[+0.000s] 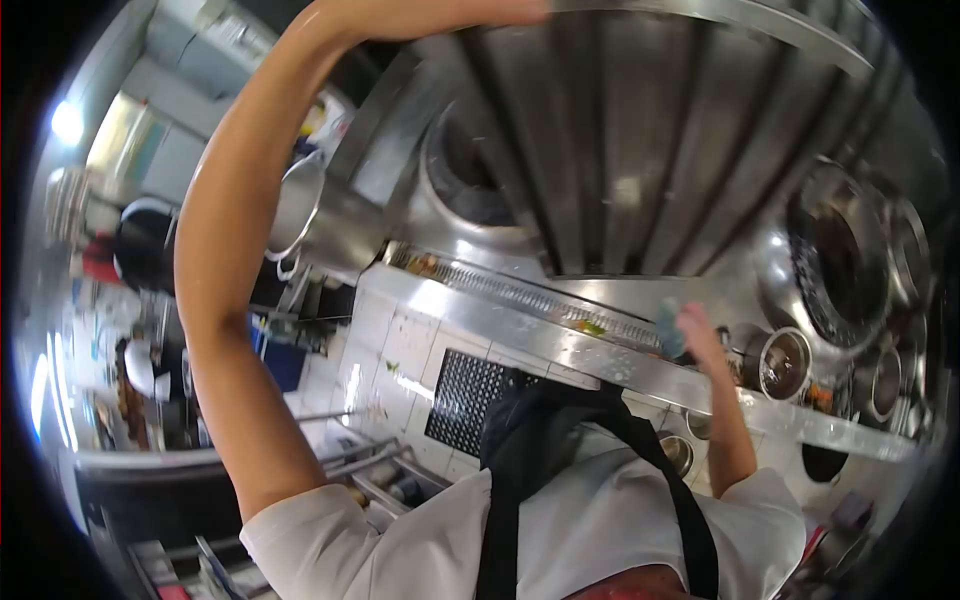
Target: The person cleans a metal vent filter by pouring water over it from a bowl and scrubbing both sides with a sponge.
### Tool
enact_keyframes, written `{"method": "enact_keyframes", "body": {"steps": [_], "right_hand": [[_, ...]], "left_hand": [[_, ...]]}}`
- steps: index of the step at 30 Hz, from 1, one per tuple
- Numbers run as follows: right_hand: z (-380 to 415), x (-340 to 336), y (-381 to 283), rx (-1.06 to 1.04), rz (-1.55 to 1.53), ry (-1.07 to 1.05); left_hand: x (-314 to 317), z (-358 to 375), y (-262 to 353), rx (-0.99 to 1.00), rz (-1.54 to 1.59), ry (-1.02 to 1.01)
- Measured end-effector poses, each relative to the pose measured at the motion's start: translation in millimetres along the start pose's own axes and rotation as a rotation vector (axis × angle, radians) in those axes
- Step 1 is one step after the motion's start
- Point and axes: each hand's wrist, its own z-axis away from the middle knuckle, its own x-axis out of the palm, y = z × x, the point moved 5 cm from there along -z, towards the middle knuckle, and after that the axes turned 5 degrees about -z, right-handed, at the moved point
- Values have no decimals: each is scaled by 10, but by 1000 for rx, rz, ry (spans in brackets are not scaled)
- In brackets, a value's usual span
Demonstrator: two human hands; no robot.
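At right of centre, the right hand [700, 335] fingers clench a blue-green cloth [669, 328] on the steel surface [560, 345]; scraps remain there. The left hand leaves the frame's top, grip untellable.

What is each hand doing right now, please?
Left hand: raised against the metal hood; fingers out of view, cannot tell.
Right hand: closed on a cloth.

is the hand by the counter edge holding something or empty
Holding something: the right hand grips a bluish cloth or sponge at the steel counter edge.
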Motion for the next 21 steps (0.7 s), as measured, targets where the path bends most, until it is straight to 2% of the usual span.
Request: {"method": "enact_keyframes", "body": {"steps": [1,2,3,4,6,7,8,9,11,13,15,16,21], "right_hand": [[111,656,-453,85,-19,-141],[99,1316,-747,-82,-40,-313],[184,1974,-1372,-3,-108,-483],[164,2557,-1852,-73,-205,-565],[-61,3683,-2767,-347,-301,-704],[-199,4215,-3205,-481,-362,-756],[-269,4632,-3740,-552,-373,-722],[-351,4983,-4205,-687,-131,-562],[-624,5503,-4721,-915,-21,-348],[-902,5800,-4860,-990,29,-208],[-1099,5960,-4845,-1011,44,-87],[-1265,5992,-4848,-1006,42,-30],[-1938,5938,-4650,-915,14,130]], "left_hand": [[-22,50,-37,134,-171,116],[18,83,45,171,-93,53],[9,150,140,216,-15,-8],[-84,301,197,283,83,-75],[-152,691,172,395,215,-81],[-73,738,102,430,160,43],[12,785,18,455,100,170],[201,694,-75,458,-67,361],[298,725,-148,503,42,457],[223,795,-108,433,39,231],[140,926,-152,427,127,132],[207,864,-82,475,124,142],[195,701,-277,470,52,112]]}}
